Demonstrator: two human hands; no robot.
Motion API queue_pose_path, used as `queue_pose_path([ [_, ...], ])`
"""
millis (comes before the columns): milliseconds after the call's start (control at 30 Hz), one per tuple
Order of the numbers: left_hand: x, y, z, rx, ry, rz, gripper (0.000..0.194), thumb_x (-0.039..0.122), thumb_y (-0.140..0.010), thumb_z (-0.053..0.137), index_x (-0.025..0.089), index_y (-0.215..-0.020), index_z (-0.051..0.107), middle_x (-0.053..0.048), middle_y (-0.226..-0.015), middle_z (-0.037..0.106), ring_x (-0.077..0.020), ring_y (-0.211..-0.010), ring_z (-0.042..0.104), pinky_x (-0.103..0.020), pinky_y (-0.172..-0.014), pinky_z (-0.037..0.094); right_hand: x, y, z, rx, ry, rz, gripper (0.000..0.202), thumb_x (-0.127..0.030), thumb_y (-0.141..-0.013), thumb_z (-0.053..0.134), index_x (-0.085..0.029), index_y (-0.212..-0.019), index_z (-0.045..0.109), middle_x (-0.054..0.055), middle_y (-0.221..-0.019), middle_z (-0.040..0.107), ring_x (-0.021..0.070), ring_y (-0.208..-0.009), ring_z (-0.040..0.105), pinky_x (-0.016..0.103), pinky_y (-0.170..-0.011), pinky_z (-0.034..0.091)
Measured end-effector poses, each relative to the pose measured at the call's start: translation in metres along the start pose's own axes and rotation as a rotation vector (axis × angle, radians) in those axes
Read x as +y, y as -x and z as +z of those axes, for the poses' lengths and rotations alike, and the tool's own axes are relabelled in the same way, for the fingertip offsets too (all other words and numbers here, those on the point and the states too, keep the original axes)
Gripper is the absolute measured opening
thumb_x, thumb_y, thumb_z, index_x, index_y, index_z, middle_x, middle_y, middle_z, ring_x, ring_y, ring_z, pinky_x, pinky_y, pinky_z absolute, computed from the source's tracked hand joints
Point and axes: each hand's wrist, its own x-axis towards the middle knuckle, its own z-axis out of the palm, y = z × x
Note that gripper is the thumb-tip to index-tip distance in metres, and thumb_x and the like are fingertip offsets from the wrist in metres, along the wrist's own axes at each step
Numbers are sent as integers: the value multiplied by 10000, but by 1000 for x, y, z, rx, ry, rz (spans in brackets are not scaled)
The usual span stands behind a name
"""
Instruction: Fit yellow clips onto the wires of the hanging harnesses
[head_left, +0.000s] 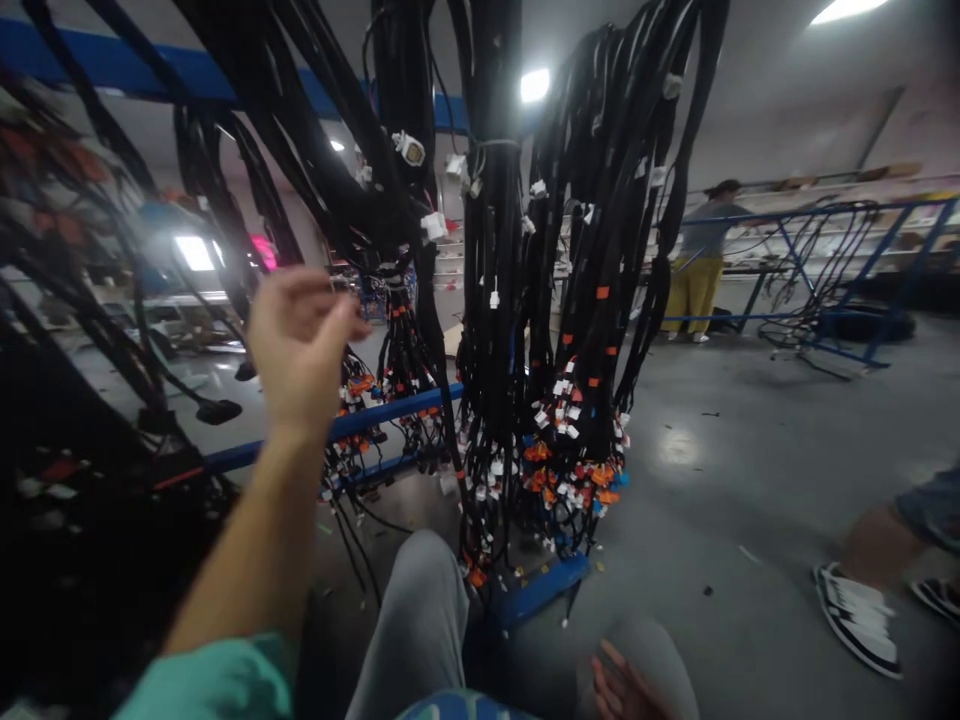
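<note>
My left hand point(300, 335) is raised in front of the hanging black wire harnesses point(491, 250), its fingers curled and blurred; whether it holds anything cannot be made out. Low in the view, my right hand point(622, 685) rests by my right knee, its fingers partly spread and nothing visible in them. White, orange and blue connectors point(574, 480) cluster at the lower ends of the harnesses. A white connector point(410, 149) hangs higher up, to the right of and above my left hand.
A blue frame bar point(397, 408) crosses behind the harnesses, and a blue foot point(544, 590) stands on the floor. Dark harnesses fill the left side. At right are a person's leg and shoe point(859, 615); another person point(701, 260) stands farther back near a blue rack point(885, 290).
</note>
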Motion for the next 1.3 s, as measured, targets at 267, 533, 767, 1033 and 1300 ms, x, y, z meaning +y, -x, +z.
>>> queue_pose_path([
  [267,-173,95,26,-234,1,-761,484,382,-544,782,158,-917,570,-46,-869,624,-179,-830,587,-266,-714,441,6,12,0,-111,-345,-44,378,-356,-514,846,-260,-859,725,11,-844,733,130,-761,693,212,-702,548],
  [533,-211,221,8,-428,58,-1049,372,368,-497,801,145,-691,574,24,-634,573,-134,-647,559,-262,-687,409,10,11,-15,-191,-401,-97,304,-261,-683,772,-201,-965,676,45,-892,726,128,-780,692,236,-720,560],
  [767,-196,337,-14,-560,88,-1386,350,271,-435,845,132,-721,700,-26,-671,651,-167,-673,577,-309,-730,432,13,8,-20,-232,-362,-56,327,-279,-724,742,-218,-1030,644,39,-935,722,123,-827,690,235,-736,563],
  [1033,-192,346,28,-415,286,-1576,229,227,-634,767,122,-820,685,-62,-782,655,-157,-709,596,-337,-713,503,11,8,-18,-241,-236,-67,240,-274,-793,654,-224,-1023,607,20,-937,710,110,-831,679,247,-753,552],
  [1300,-174,305,58,-373,496,-1695,145,190,-855,536,140,-948,636,-56,-791,672,-143,-721,643,-443,-831,531,14,33,-5,-175,-56,-176,252,-312,-758,664,-191,-973,614,21,-874,664,112,-754,625,232,-710,499],
])
